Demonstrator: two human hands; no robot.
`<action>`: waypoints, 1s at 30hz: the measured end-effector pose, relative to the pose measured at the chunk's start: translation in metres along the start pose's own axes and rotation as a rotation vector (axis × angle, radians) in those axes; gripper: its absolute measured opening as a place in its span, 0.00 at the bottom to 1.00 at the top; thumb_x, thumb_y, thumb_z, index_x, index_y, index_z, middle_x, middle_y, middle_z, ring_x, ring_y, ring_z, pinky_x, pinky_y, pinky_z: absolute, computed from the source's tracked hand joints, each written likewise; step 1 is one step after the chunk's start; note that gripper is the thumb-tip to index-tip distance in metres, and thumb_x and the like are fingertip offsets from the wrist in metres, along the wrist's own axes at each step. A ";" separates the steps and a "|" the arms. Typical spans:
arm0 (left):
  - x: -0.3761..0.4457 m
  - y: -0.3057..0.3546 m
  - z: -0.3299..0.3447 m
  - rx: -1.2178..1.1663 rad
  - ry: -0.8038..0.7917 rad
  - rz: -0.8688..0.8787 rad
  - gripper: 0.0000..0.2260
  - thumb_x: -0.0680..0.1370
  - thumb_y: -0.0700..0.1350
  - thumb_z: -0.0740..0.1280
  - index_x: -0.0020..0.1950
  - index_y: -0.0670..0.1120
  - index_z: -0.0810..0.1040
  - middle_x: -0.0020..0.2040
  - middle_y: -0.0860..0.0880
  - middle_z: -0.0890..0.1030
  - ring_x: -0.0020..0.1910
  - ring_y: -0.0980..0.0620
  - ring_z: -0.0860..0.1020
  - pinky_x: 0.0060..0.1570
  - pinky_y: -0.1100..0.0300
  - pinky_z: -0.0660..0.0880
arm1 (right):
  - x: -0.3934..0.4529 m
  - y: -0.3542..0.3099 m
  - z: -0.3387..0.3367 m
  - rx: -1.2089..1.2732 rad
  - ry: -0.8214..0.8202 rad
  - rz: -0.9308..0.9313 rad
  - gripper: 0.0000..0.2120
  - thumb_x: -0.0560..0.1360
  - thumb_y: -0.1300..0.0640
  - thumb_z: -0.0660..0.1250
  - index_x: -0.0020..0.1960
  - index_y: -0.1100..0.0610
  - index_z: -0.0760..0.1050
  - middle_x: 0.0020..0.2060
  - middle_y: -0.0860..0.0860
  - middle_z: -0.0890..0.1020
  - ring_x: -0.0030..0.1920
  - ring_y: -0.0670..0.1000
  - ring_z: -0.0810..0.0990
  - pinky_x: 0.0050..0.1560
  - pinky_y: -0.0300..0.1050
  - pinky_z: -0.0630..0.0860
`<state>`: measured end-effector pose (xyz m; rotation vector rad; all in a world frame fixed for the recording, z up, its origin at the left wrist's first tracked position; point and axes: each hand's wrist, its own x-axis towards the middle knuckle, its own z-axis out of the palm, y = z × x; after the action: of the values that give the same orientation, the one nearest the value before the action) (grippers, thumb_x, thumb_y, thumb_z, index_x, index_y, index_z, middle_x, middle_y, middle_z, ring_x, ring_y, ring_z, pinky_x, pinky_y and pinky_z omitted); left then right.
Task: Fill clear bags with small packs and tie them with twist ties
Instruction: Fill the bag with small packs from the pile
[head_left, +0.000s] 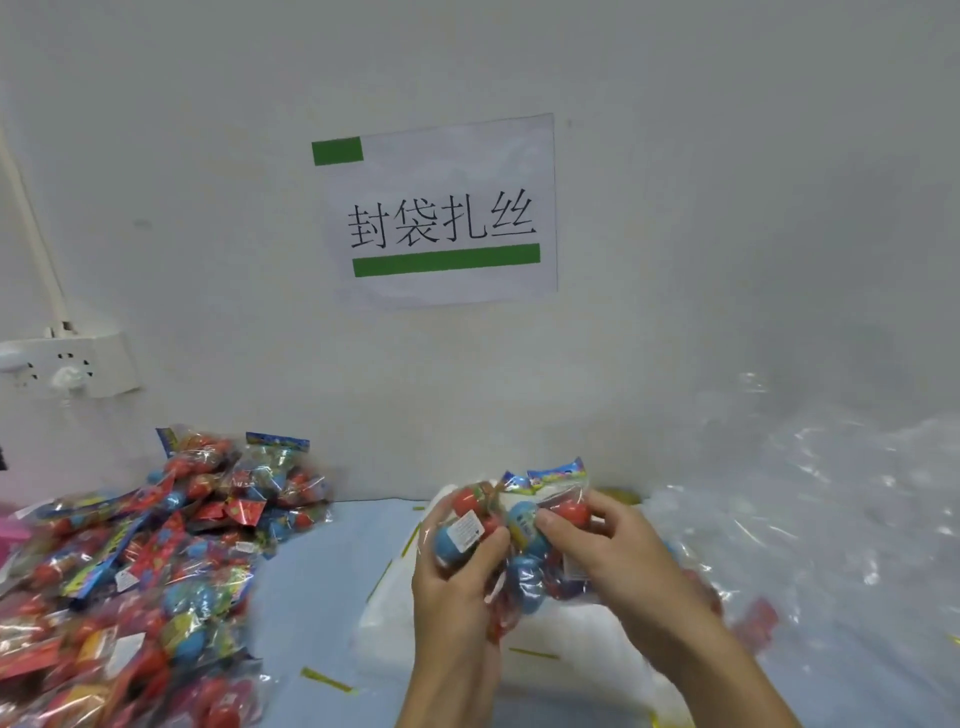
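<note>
Two hands (524, 571), one wall sign (441, 208)

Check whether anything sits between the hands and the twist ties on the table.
Nothing visible blocks them, but both hands, left and right, are full of small packs. The nearest twist tie lies bare on the white sheet just below.

A pale blue table top (322, 597) is seen running up to a white wall. Its left part is covered by a large heap of small packs (135, 566), red and blue toys sealed in clear wrap with printed headers. A stack of white sheets or flat bags (415, 639) is laid near the middle, though which of the 2 cannot be told. Yellow-green twist ties (326, 679) are scattered flat on the bare surface beside it. The right part is covered by a pile of crumpled clear bags (841, 525).
</note>
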<state>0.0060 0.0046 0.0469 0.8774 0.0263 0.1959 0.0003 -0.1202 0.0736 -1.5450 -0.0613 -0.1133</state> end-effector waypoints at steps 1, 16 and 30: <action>0.002 -0.001 0.000 0.005 0.010 -0.024 0.17 0.71 0.38 0.72 0.57 0.52 0.81 0.53 0.41 0.85 0.47 0.44 0.84 0.37 0.54 0.81 | 0.002 0.003 -0.003 -0.014 0.025 -0.006 0.03 0.77 0.57 0.72 0.46 0.52 0.85 0.43 0.55 0.87 0.43 0.56 0.86 0.39 0.51 0.83; 0.013 0.026 -0.011 -0.295 0.068 -0.087 0.14 0.76 0.39 0.68 0.61 0.39 0.78 0.60 0.37 0.82 0.52 0.44 0.81 0.47 0.55 0.80 | 0.007 0.000 -0.032 0.034 0.392 -0.139 0.08 0.73 0.65 0.70 0.47 0.53 0.81 0.36 0.52 0.86 0.33 0.54 0.85 0.32 0.51 0.82; -0.003 -0.013 0.028 -0.030 0.063 -0.013 0.13 0.78 0.54 0.66 0.52 0.44 0.73 0.37 0.49 0.84 0.34 0.53 0.80 0.33 0.60 0.78 | 0.004 0.012 0.018 0.677 -0.020 -0.068 0.17 0.68 0.63 0.70 0.56 0.68 0.82 0.54 0.67 0.83 0.52 0.63 0.83 0.52 0.54 0.80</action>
<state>0.0081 -0.0251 0.0547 0.8407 0.0878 0.2117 0.0057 -0.1021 0.0628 -0.8683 -0.1522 -0.1157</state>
